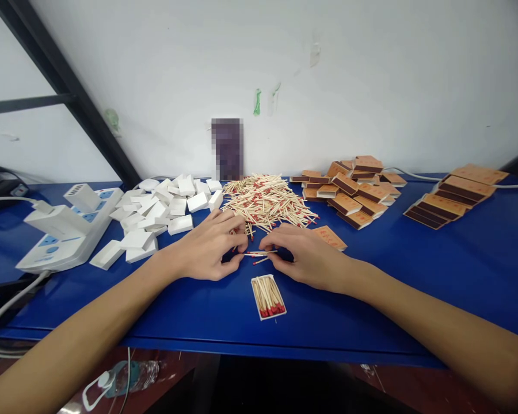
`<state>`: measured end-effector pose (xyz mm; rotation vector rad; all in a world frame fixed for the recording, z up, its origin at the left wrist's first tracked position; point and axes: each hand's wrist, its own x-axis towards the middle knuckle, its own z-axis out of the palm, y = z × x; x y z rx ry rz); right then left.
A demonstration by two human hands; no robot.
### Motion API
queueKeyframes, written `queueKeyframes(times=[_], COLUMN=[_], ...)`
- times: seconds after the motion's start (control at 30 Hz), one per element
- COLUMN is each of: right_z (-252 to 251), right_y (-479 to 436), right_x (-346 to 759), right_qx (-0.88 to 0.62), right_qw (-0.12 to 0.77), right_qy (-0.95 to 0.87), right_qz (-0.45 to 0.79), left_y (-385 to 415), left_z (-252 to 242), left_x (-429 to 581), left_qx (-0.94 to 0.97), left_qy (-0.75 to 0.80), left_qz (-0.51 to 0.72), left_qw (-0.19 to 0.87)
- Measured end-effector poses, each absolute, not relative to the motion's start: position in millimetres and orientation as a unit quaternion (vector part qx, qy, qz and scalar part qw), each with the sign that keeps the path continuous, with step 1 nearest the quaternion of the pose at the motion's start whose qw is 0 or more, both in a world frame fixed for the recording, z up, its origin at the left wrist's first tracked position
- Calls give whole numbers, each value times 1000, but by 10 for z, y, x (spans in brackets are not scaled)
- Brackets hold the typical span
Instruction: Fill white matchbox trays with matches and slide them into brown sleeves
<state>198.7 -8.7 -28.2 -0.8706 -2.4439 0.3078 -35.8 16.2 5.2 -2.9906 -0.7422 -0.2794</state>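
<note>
Between my two hands are a few red-tipped matches (258, 253), just above the blue table or lying on it; I cannot tell which. My left hand (216, 246) is closed, its thumb and forefinger pinching at the red-tipped ends. From the other side, the curled fingers of my right hand (308, 256) close on the plain ends. Closer to me lies a white matchbox tray (254, 290) filled with matches, heads towards me. Behind my hands spreads a large heap of loose matches (271, 201). A flat orange matchbox sleeve (331, 237) lies beyond my right hand.
White empty trays (155, 210) are piled on the left, beside a power strip (69, 241) with plugged-in chargers. Orange matchbox sleeves (358, 192) are heaped on the right, with a second group (457, 192) farther out. A pixelated dark panel (228, 149) leans against the wall.
</note>
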Motion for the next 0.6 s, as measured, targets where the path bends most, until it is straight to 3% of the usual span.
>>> queueKeyframes(times=[0.6], right_z=[-254], right_y=[-121], right_x=[1974], right_qx=[-343], right_qw=[260], right_qy=[-890], right_qz=[151], left_y=[154], left_z=[11], left_x=[-326], left_qx=[-962], left_qy=[-241], left_qz=[-126], left_qw=[-5])
